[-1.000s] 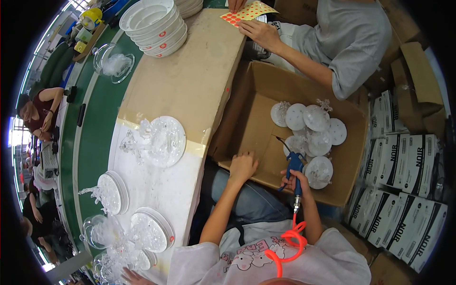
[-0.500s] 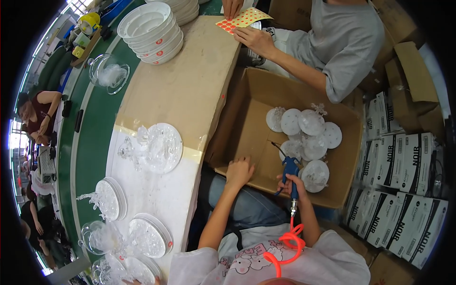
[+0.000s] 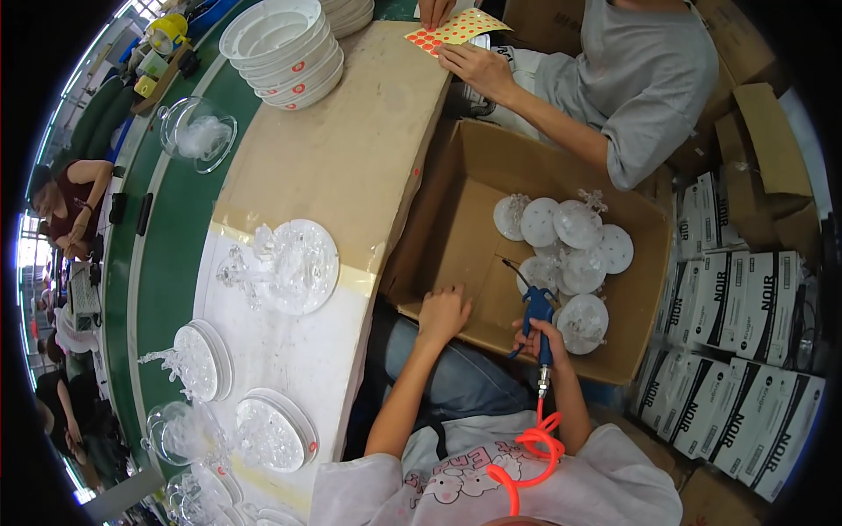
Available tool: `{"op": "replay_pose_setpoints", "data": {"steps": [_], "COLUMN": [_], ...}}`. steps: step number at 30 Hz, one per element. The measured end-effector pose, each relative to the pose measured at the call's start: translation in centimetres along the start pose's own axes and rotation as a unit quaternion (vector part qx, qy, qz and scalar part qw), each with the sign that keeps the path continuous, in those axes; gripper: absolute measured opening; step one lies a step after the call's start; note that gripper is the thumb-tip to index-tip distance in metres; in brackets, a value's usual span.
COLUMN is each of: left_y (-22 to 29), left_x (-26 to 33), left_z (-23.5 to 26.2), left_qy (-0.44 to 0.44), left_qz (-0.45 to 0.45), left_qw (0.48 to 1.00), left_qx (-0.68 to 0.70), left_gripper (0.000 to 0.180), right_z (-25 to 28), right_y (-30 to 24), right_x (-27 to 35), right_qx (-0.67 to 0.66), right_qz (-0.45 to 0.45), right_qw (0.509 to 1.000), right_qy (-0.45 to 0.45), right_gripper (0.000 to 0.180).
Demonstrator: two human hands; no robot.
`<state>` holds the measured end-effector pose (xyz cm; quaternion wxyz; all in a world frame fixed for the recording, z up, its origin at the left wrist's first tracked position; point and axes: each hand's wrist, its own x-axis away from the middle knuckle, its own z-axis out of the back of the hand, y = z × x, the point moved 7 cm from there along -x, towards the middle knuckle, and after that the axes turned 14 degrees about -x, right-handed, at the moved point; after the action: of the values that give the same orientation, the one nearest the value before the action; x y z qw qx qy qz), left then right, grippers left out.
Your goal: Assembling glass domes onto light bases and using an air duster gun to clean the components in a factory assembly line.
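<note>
My right hand (image 3: 538,340) is closed around a blue air blow gun (image 3: 538,307) with a thin dark nozzle, held over a large open cardboard box (image 3: 491,340). A coiled orange-red hose (image 3: 537,438) runs from its metal fitting down across my shirt. My left hand (image 3: 444,314) rests at the box's near rim, holding nothing, its fingers stretched over the edge. Inside the box, right of the blow gun's nozzle, several round white discs with clear plastic pieces (image 3: 579,225) lie in a loose pile. One such disc (image 3: 582,323) sits just right of my right hand.
On the table (image 3: 324,149) at left lie more discs with clear ornaments (image 3: 303,267) and a stack of white bowl-like parts (image 3: 294,70). A green conveyor (image 3: 167,263) runs beyond. A co-worker's hand (image 3: 478,72) holds a sticker sheet (image 3: 456,28). Printed cartons (image 3: 732,298) stand at right.
The view has shifted slightly. Fingers seen by the discs at the lower left edge are out of sight now. My hands and the blow gun stay nearly in place.
</note>
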<state>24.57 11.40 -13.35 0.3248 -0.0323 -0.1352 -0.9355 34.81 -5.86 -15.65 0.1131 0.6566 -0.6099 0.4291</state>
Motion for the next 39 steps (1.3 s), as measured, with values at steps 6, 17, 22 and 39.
{"op": "replay_pose_setpoints", "data": {"steps": [6, 17, 22, 39], "left_y": [0.0, 0.0, 0.05, -0.05], "left_x": [-0.01, -0.21, 0.06, 0.03], "left_z": [-0.4, 0.09, 0.29, 0.33], "left_qy": [-0.019, -0.014, 0.009, 0.03], "left_qz": [0.002, 0.003, 0.001, 0.002], "left_qw": [1.0, 1.0, 1.0, 0.999], "left_qx": [-0.004, -0.008, 0.004, 0.013], "left_gripper": [0.033, 0.032, 0.032, 0.026], "right_z": [0.27, -0.21, -0.31, -0.33], "right_y": [0.15, -0.28, -0.12, -0.17], "right_x": [-0.06, -0.01, 0.13, -0.01], "right_qx": [0.002, 0.001, -0.006, -0.002], "right_qz": [-0.004, 0.003, 0.003, 0.003], "right_qw": [1.0, 1.0, 1.0, 1.0], "right_qy": [0.009, -0.002, -0.003, -0.008], "right_gripper": [0.04, 0.04, 0.039, 0.04]}}
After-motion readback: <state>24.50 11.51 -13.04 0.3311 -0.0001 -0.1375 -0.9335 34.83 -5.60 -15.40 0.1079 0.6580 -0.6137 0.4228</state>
